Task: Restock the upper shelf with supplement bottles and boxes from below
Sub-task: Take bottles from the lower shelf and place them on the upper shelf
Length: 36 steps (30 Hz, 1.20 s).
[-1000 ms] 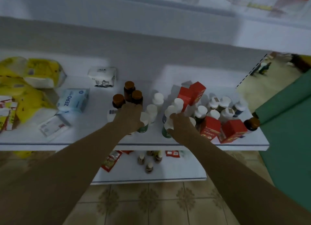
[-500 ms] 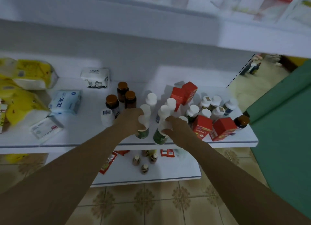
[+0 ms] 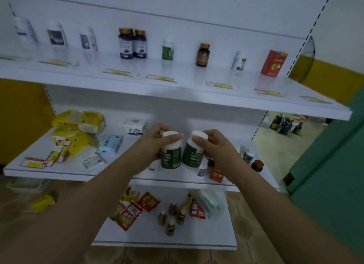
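My left hand (image 3: 155,143) grips a green-labelled bottle with a white cap (image 3: 171,155) by its neck. My right hand (image 3: 214,145) holds a second green bottle (image 3: 193,155) the same way, tilted slightly left. Both bottles hang side by side above the middle shelf (image 3: 59,173). On the upper shelf (image 3: 177,86) stand single samples: two purple bottles (image 3: 133,43), a green bottle (image 3: 167,50), a brown bottle (image 3: 202,55), a white bottle (image 3: 239,61) and a red box (image 3: 274,63). More bottles and a red box (image 3: 216,174) remain on the middle shelf, partly hidden behind my arms.
Yellow tissue packs (image 3: 78,125), a blue packet (image 3: 110,143) and price tags (image 3: 39,162) lie on the middle shelf's left side. The bottom shelf (image 3: 197,238) carries red sachets and small brown bottles. A green surface (image 3: 334,165) stands at the right. Dark bottles (image 3: 285,123) sit on the floor beyond.
Both hands have lifted a green bottle each off the middle shelf. My view has tilted up, bringing the upper shelf and its bottles into sight.
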Available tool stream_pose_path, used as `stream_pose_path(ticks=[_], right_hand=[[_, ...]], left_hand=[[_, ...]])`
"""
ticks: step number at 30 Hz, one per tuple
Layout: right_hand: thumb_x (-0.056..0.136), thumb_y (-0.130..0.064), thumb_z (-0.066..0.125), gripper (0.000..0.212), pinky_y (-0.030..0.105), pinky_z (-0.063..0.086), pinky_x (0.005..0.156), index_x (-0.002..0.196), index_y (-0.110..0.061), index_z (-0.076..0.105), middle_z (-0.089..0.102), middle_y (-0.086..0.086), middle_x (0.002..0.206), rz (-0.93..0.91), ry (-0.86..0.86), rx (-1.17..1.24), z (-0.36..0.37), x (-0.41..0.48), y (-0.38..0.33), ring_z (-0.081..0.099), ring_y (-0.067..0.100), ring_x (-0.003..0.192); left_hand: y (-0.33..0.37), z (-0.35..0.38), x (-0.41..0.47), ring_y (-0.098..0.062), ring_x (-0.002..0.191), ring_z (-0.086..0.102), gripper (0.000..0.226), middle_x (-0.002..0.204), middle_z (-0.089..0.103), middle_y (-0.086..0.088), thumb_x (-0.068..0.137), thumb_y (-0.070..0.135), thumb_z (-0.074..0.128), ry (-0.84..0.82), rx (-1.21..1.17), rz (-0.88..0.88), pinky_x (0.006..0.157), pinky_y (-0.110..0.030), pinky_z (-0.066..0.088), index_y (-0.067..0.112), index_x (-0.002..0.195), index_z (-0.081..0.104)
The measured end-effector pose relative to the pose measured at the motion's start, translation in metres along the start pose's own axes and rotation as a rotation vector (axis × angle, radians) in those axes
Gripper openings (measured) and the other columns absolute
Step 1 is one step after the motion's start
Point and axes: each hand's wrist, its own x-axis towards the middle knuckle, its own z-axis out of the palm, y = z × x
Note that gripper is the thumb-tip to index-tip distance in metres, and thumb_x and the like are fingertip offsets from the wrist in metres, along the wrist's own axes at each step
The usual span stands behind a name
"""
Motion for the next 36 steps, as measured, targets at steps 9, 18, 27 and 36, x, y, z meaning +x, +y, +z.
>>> stream_pose_path(ticks=[9,18,27,36], right_hand=[[0.084,-0.055,0.053,0.045,0.039,0.058,0.077,0.100,-0.013,0.059,0.069,0.009,0.087,-0.131,-0.124,0.406,0.000,-0.052,-0.093,0.070,0.021,0.079],[0.086,-0.047,0.058,0.054,0.033,0.059,0.069,0.120,-0.006,0.055,0.070,0.007,0.075,-0.194,-0.221,0.541,0.003,-0.073,-0.156,0.068,0.020,0.066],[0.087,-0.048,0.056,0.027,0.035,0.054,0.070,0.083,-0.023,0.065,0.069,0.004,0.069,-0.288,-0.198,0.441,0.013,-0.075,-0.164,0.065,0.017,0.060],[0.091,-0.042,0.053,0.025,0.029,0.054,0.061,0.084,-0.021,0.065,0.070,0.000,0.067,-0.281,-0.256,0.465,0.008,-0.063,-0.172,0.067,0.012,0.057]], left_hand=[[0.090,0.030,-0.077,-0.021,0.065,0.065,0.033,0.082,0.065,-0.013,0.081,0.043,0.066,0.002,-0.095,0.154,0.074,-0.042,0.054,0.020,0.085,0.043],[0.147,0.021,-0.102,-0.022,0.057,0.063,0.038,0.067,0.066,-0.006,0.080,0.050,0.064,-0.020,-0.122,0.212,0.065,-0.032,0.054,0.013,0.089,0.057],[0.154,0.013,-0.101,-0.017,0.052,0.064,0.042,0.063,0.068,-0.004,0.085,0.050,0.058,-0.058,-0.090,0.247,0.057,-0.025,0.053,0.010,0.093,0.064],[0.163,0.000,-0.091,-0.027,0.074,0.063,0.041,0.085,0.067,-0.016,0.080,0.028,0.061,-0.086,-0.173,0.175,0.081,-0.038,0.053,0.003,0.112,0.060]])
